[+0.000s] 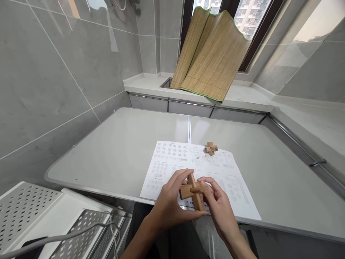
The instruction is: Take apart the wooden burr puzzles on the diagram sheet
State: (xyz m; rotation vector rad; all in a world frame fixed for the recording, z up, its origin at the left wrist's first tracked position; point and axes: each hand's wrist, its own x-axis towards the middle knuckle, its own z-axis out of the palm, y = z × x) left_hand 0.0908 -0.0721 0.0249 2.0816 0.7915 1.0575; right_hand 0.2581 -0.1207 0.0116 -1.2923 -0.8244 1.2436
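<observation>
A wooden burr puzzle [193, 192] made of crossed sticks is held just above the near edge of a printed instruction sheet [172, 162]. My left hand [172, 201] wraps its fingers round the puzzle's left side. My right hand [219, 205] pinches the puzzle from the right with thumb and fingertips. A second, smaller assembled wooden puzzle [210, 148] rests on the far edge of the sheet, away from both hands.
The sheet lies on a grey table [118, 151] with a seam down its middle. A rolled bamboo mat [210, 57] leans on the window ledge behind. A perforated white metal rack [32, 208] with a cable sits at lower left. Tiled walls close in on both sides.
</observation>
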